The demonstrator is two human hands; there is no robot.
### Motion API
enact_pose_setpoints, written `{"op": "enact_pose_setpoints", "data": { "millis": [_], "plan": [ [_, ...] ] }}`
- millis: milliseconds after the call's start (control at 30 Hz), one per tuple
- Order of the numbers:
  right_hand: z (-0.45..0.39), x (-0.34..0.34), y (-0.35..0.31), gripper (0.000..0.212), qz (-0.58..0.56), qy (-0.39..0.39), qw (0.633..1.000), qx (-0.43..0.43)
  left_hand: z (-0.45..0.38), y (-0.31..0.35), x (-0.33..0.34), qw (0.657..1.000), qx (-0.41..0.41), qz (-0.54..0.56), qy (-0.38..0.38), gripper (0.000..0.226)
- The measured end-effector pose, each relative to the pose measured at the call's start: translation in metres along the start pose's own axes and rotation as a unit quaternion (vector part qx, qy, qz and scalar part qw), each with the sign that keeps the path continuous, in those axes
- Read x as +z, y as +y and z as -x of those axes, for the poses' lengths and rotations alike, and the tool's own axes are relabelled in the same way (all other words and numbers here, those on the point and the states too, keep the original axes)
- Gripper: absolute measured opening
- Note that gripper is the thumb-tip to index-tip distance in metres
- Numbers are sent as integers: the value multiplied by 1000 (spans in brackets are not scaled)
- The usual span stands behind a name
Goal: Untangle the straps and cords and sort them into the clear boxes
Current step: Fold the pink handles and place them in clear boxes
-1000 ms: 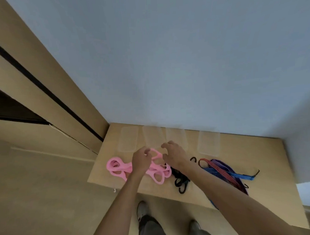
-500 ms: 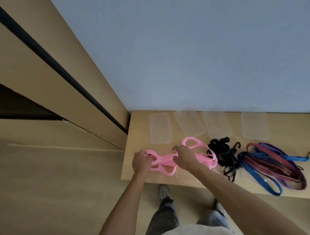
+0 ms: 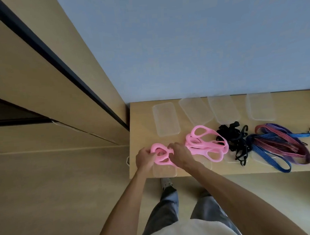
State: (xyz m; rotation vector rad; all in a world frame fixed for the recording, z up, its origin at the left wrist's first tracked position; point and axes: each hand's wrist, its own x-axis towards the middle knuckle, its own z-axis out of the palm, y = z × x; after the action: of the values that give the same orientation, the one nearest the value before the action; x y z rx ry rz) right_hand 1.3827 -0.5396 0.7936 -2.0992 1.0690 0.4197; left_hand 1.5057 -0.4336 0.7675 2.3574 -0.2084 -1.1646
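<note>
a pink strap (image 3: 160,155) sits bunched at the desk's (image 3: 140,118) near left corner, over a clear box (image 3: 164,170). left hand (image 3: 145,157) and right hand (image 3: 179,154) both grip it, one each side; the box lies directly beneath.

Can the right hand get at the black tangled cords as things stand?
Probably not at once: the right hand grips a pink looped strap, and the pink pile lies before the black tangled cords.
</note>
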Motion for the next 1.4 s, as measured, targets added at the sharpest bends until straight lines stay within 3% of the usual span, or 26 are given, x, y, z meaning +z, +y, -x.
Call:
{"op": "enact_pose_setpoints", "data": {
  "millis": [233,400,633,800,933,1033,1167,1233,1400],
  "plan": [
    [2,2,-14,39,-42,11,999,10,5,7,-12,997,70,31,14,27],
    [7,-1,-15,36,-49,16,998,19,5,7,-15,996,76,-25,29,17],
    [13,-4,-10,39,-59,33,997,28,10,7,-12,984,98,-123,83,21],
    [19,-5,-4,39,-61,42,997,39,15,4,-13,975,168,-92,112,14],
    [23,-7,-2,41,-66,47,996,47,19,8,-15,981,184,-5,61,18],
    [25,-11,-2,40,-75,52,995,47,19,20,-19,989,126,74,-39,20],
    [26,-18,-7,27,-126,79,989,26,21,38,-29,965,66,201,-158,21],
    [30,-27,-16,17,-201,116,973,-4,27,49,-33,958,89,208,-175,20],
    [45,-63,-55,25,-348,243,904,-45,49,92,-47,935,178,259,-166,24]
  ]
}}
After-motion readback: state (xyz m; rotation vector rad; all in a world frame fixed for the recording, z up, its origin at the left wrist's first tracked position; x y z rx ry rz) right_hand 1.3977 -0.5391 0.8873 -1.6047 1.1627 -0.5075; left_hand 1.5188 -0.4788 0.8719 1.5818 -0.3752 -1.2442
